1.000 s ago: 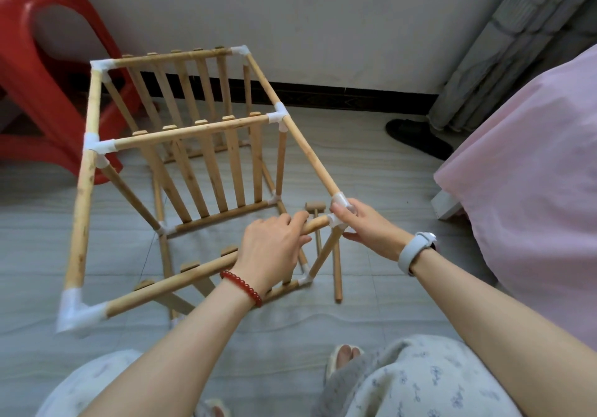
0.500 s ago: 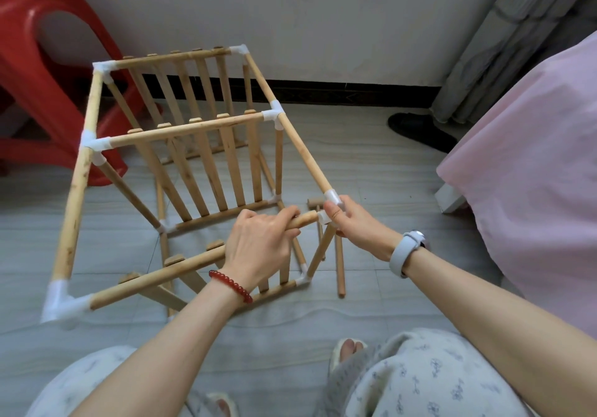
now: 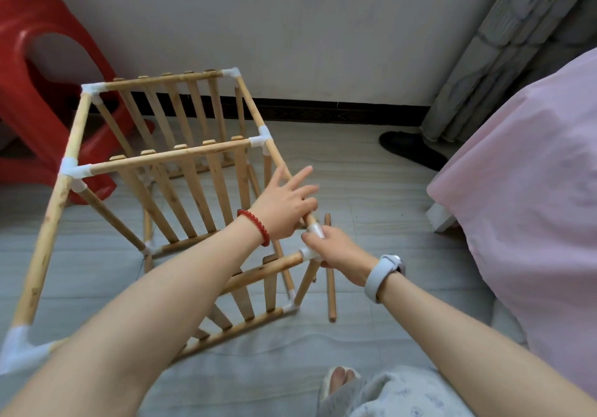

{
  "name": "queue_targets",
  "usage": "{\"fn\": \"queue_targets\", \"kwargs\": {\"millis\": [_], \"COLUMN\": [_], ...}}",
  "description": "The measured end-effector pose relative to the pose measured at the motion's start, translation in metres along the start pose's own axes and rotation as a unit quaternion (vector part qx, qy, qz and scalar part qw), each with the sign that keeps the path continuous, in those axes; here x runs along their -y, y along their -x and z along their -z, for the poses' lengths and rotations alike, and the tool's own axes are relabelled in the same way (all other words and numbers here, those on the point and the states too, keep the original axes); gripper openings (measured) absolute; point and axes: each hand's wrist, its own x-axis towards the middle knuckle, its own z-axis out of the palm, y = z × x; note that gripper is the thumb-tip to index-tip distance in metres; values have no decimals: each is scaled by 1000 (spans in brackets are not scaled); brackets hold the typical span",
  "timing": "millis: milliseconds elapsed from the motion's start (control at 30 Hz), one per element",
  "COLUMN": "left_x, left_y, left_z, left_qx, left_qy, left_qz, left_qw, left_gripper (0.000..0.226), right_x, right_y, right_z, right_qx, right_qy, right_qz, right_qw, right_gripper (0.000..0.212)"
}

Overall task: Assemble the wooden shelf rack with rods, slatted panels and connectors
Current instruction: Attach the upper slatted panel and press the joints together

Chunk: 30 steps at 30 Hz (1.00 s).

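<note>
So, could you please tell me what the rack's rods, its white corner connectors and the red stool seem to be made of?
Rods: pale unpainted wood or bamboo, judging by the grain and darker flecks; matte.
Corner connectors: white, smooth, moulded shape, probably plastic.
Red stool: one-piece glossy moulding with highlights, most likely plastic.

A wooden rack (image 3: 168,171) lies on its side on the grey floor (image 3: 371,190), its rods joined by white connectors (image 3: 77,171) and its slatted panels (image 3: 181,197) standing upright. The right hand (image 3: 336,248), with a pale wristband (image 3: 382,274), pinches the near corner connector (image 3: 315,231). The left hand (image 3: 286,203), wearing a red bead bracelet (image 3: 256,226), rests on the long rod (image 3: 255,116) above that corner, several fingers (image 3: 302,174) extended. A loose rod (image 3: 330,268) lies on the floor just beside the rack. A red plastic stool (image 3: 38,71) stands behind at left; pink bedding (image 3: 523,197) lies at right.
</note>
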Motion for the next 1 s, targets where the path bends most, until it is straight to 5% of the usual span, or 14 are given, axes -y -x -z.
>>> {"fn": "queue_targets", "kwargs": {"millis": [67, 233, 1000], "left_x": [-1, 8, 8], "left_y": [-9, -18, -32], "left_z": [-7, -14, -19], "left_qx": [-41, -211, -90], "left_qy": [32, 70, 72], "left_qz": [-16, -93, -53], "left_qw": [998, 971, 992], "left_gripper": [18, 32, 35], "right_x": [-4, -10, -16], "right_y": [-2, -4, -5], "right_z": [-2, -3, 5], "right_qx": [-16, -37, -79], "right_qy": [18, 62, 121], "right_qz": [25, 77, 86], "right_qw": [999, 994, 986], "right_gripper": [29, 31, 30]}}
